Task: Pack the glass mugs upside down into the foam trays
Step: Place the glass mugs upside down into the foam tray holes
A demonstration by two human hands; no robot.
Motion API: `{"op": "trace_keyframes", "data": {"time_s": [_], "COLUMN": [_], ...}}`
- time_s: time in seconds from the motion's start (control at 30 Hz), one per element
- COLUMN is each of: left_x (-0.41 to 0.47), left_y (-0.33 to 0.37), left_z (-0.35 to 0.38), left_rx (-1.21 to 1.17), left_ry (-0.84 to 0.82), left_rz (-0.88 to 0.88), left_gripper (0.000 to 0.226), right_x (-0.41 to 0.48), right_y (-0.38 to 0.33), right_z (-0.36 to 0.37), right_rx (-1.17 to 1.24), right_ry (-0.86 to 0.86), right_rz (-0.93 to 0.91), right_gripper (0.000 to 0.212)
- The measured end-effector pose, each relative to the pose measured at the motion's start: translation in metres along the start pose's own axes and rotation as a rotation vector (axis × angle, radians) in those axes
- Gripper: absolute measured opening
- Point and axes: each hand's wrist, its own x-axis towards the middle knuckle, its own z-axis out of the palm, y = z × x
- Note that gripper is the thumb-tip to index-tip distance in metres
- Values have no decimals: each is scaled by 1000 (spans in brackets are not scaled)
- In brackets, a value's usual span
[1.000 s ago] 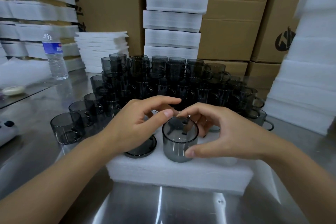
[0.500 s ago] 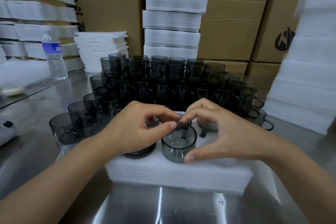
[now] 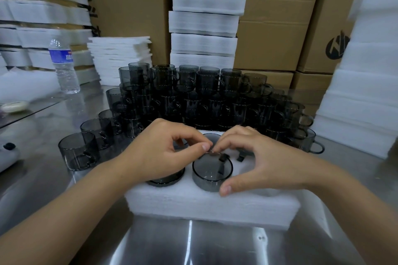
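The single view comes from a wide-angle camera on the person's head, facing forward and tilted down over the bench (image 3: 43, 189). It sits close: both forearms enter from the bottom corners, and the left hand (image 3: 159, 157) and right hand (image 3: 260, 161) meet at mid-frame over the foam tray (image 3: 211, 206) and a glass mug (image 3: 212, 173). Farther along its line of sight rise the stacked mugs (image 3: 193, 97), then cardboard boxes (image 3: 273, 34) at the top edge. Straight lines bow toward the frame's sides.

Mugs (image 3: 212, 171) in foam tray (image 3: 215, 206) — loose mugs (image 3: 204, 101) behind.
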Motion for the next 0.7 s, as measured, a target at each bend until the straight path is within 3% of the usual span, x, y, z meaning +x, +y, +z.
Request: {"op": "trace_keyframes", "data": {"time_s": [0.23,0.4,0.7], "left_x": [3,3,4], "left_y": [-8,-10,-13], "left_z": [-15,-22,-21], "left_rx": [119,156,168], "left_ry": [-186,-278,-342], "left_rz": [-111,-117,-121], "left_gripper": [35,55,57], "right_x": [5,5,4], "right_y": [3,3,0], "right_z": [7,8,6], "right_rx": [37,2,22], "right_ry": [114,91,-10], "right_rz": [-6,9,-39], "right_gripper": [52,57,61]}}
